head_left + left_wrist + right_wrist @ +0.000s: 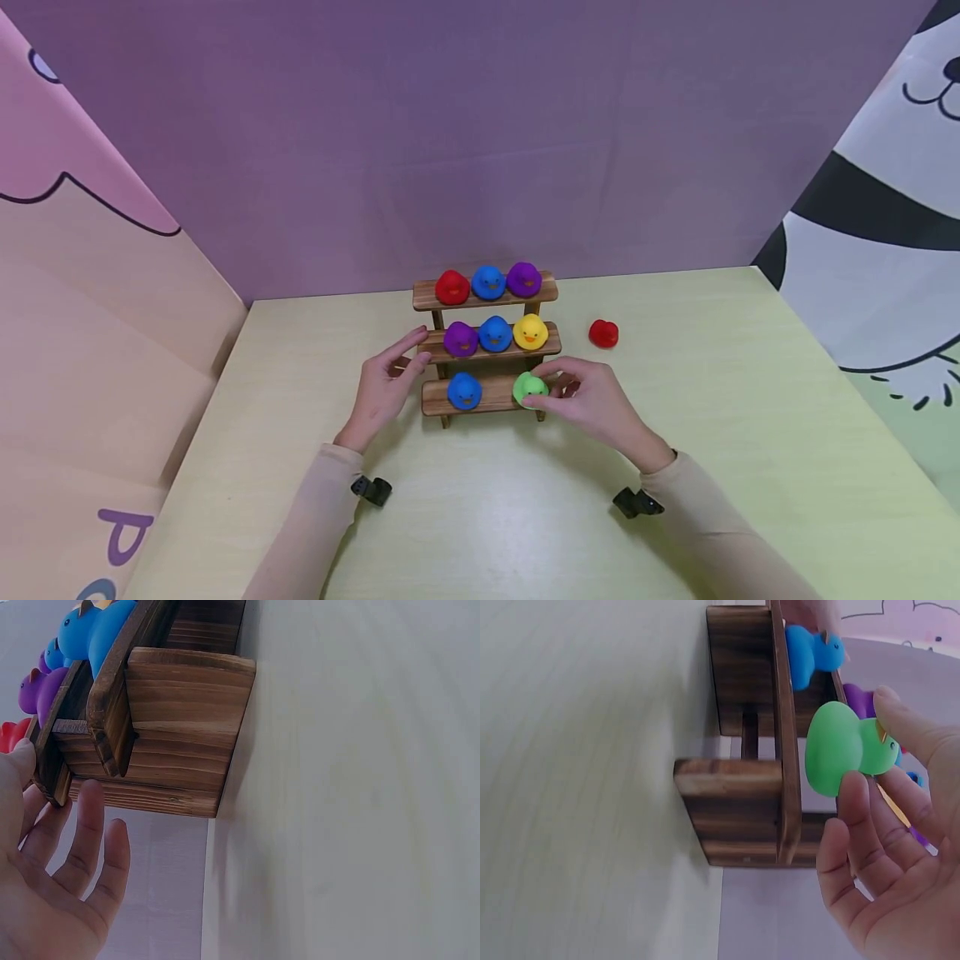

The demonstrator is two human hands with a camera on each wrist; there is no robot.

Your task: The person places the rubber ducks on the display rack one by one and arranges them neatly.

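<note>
A three-tier wooden stand [487, 398] bears small rubber ducks. My right hand [588, 398] pinches a green rubber duck [836, 748] between thumb and fingers at the right end of the lowest tier. On that tier's left side sits a blue duck [464, 392]. My left hand [382, 392] grips the left end of the middle tier, thumb at the front edge and fingers behind. The middle tier carries a purple duck [461, 339], a blue duck [495, 334] and a yellow duck [530, 332].
Along the top tier stand a red duck [452, 287], a blue duck [489, 283] and a purple duck [524, 279]. Another red duck [603, 334] lies on the pale table [495, 525], right of the stand. A purple backdrop [480, 150] rises behind the table.
</note>
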